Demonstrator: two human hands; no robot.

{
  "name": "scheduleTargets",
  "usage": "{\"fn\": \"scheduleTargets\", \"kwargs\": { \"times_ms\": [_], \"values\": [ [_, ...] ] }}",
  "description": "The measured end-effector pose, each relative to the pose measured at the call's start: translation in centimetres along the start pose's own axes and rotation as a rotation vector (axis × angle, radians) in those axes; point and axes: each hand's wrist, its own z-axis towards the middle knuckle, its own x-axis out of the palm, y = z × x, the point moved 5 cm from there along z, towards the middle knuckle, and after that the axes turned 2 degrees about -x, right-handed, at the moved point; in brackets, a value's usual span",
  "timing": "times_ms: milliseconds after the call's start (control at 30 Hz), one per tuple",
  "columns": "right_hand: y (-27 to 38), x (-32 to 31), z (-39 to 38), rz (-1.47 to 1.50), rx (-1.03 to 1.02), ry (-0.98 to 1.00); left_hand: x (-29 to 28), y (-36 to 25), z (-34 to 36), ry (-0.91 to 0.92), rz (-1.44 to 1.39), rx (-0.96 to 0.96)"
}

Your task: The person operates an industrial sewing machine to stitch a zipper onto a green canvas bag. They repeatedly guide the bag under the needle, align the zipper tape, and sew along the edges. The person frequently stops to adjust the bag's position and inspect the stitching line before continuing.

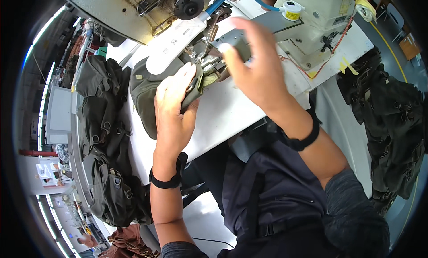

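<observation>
My left hand (173, 108) is closed on the folded edge of a dark olive fabric bag (145, 95), just in front of the sewing machine's presser foot (209, 61). A light yellowish-green strip (207, 80) shows at that edge, beside the fingers. The bag's body lies to the left of the hand on the white table, partly under the machine head (120, 13). My right hand (258, 68) is raised over the machine bed, to the right of the needle area. Its fingers are blurred but look spread apart, with nothing visible in them.
Dark olive bags with metal rings (104, 124) are heaped along the left table edge; more dark bags (392, 120) hang at the right. A blue hose (218, 4) crosses above the machine. A red cord (341, 37) runs down the right. Brown fabric (129, 242) lies lower left.
</observation>
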Motion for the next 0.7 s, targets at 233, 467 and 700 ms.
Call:
{"fn": "scheduleTargets", "kwargs": {
  "times_ms": [233,467,700],
  "values": [
    [4.8,-2.5,-5.3,0.267,-0.025,0.212,-0.3,-0.2,0.2,-0.008,0.121,0.094],
    [2.6,2.3,-8.5,0.627,0.66,0.368,1.7,-1.0,-1.1,-0.151,0.33,0.16],
    [1.6,3.5,-9.1,0.845,0.778,0.428,2.8,-1.6,-2.2,-0.154,0.338,0.09]
  ]
}}
